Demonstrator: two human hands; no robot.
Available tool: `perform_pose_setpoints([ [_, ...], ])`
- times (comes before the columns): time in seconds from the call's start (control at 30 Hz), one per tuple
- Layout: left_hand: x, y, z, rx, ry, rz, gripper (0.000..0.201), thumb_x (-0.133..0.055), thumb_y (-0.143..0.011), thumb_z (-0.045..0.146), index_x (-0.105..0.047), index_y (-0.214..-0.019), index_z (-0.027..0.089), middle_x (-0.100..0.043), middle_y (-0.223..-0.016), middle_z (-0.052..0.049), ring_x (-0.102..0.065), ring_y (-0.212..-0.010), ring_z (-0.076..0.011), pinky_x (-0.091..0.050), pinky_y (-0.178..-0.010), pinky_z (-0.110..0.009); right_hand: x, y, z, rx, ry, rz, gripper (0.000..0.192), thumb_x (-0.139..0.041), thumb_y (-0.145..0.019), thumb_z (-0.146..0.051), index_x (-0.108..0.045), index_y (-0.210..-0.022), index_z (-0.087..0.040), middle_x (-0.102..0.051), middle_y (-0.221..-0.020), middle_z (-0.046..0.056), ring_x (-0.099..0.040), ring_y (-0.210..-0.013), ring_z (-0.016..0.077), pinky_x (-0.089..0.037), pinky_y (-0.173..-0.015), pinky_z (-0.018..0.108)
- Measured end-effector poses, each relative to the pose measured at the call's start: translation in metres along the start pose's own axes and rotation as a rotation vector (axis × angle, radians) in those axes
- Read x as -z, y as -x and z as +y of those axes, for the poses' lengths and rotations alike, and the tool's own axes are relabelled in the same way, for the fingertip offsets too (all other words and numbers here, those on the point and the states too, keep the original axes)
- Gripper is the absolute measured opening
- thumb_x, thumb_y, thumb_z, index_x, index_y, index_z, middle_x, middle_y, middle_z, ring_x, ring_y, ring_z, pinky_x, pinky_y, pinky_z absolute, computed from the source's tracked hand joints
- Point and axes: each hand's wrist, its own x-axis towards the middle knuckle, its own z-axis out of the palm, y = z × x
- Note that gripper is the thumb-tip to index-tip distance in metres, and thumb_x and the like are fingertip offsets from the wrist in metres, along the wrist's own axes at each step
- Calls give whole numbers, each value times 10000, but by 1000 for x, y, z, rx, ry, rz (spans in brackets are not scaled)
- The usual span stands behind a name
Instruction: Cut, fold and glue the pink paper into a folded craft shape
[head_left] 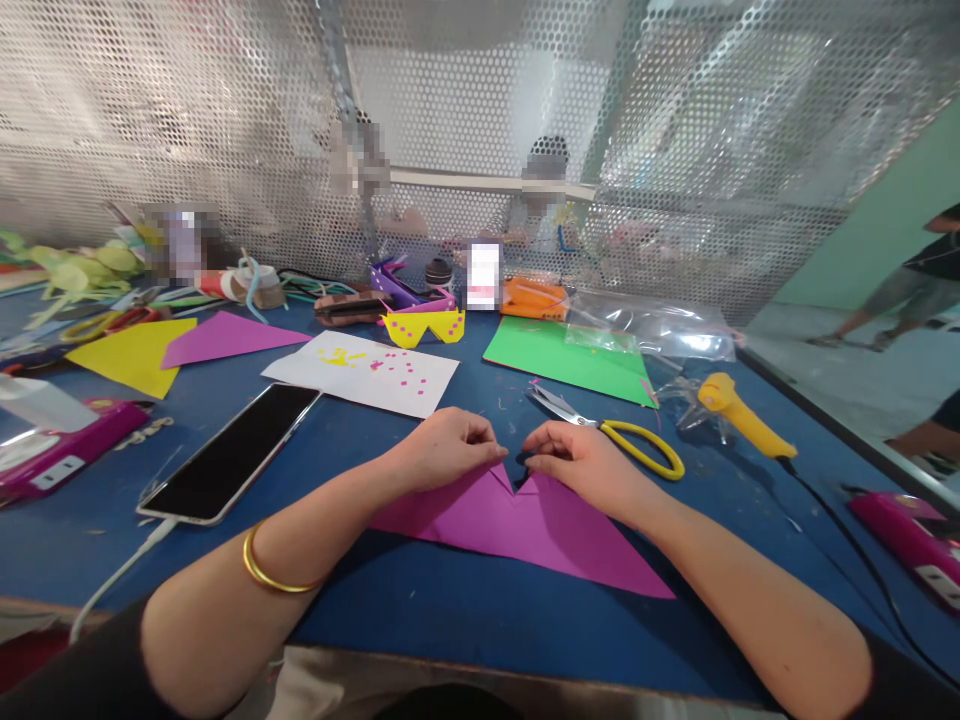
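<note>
Left hand, right hand, pinching smooth notched purple paper

We count two hands, one phone and one pair of scissors. We note two purple sheets, one yellow sheet, one green sheet, one white sheet.

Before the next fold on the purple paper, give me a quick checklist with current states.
1. Left hand on the purple paper: ok, fingers pinched at its top edge.
2. Right hand on the paper: ok, fingertips at the notch.
3. Paper flat on the table: ok.
4. Scissors off the paper: ok, just behind the right hand.
5. Phone off the paper: ok, to the left.
6. Crease aligned: cannot tell, hands cover it.
</note>
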Motion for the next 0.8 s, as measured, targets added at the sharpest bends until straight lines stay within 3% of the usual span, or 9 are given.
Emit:
perform_pose_setpoints([
  [0.43,-2,-1,-3,-21,3,-10,277,-603,-781,424,-629,-641,187,-571,-599,24,-504,-619,-133,-370,-621,-262,-1,0,-2,-10,25,4,57,-650,-775,-233,-657,-831,-224,-692,-729,-16,-625,-682,162,-443,-641,297],
  [0.8,-1,0,0,-11,-3,-1,289,-590,-791,427,-629,-641,183,-567,-599,23,-494,-616,-131,-369,-607,-259,0,0,-1,21,27,-16,81,-623,-809,-273,-643,-875,-229,-731,-825,5,-682,-787,183,-491,-734,318],
])
